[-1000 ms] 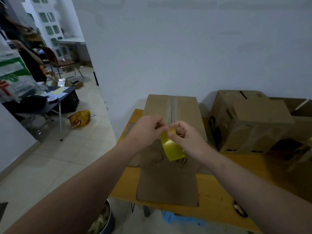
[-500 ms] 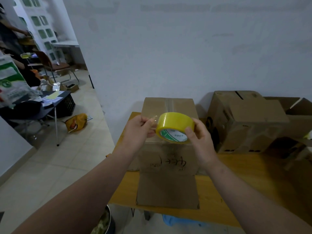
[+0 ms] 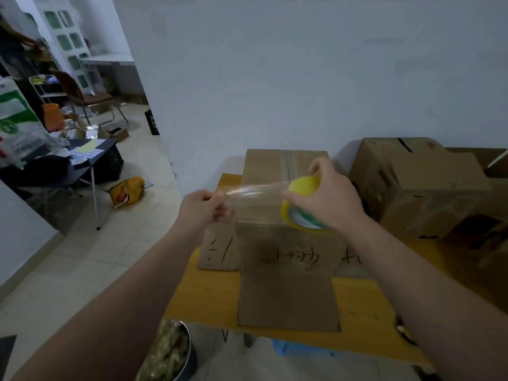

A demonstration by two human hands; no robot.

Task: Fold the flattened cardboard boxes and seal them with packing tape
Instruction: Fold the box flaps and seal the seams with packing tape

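Note:
A folded cardboard box (image 3: 266, 171) stands on the yellow table (image 3: 209, 295), its top flaps closed and its near flaps lying open toward me. My right hand (image 3: 330, 196) grips a yellow roll of packing tape (image 3: 302, 207) above the box. My left hand (image 3: 203, 207) pinches the free end of a clear tape strip (image 3: 255, 193) stretched between both hands, just over the box's front edge.
More cardboard boxes (image 3: 417, 188) crowd the table's right side against the white wall. A metal bowl (image 3: 170, 353) sits below the table's near left corner. On the left are a dark desk (image 3: 68, 166), a chair (image 3: 85, 97), a yellow bag (image 3: 127, 191) and a person at the far edge.
My hands have drawn apart, the left pulling out a length of clear tape from the roll, which the right hand has turned and shifted right.

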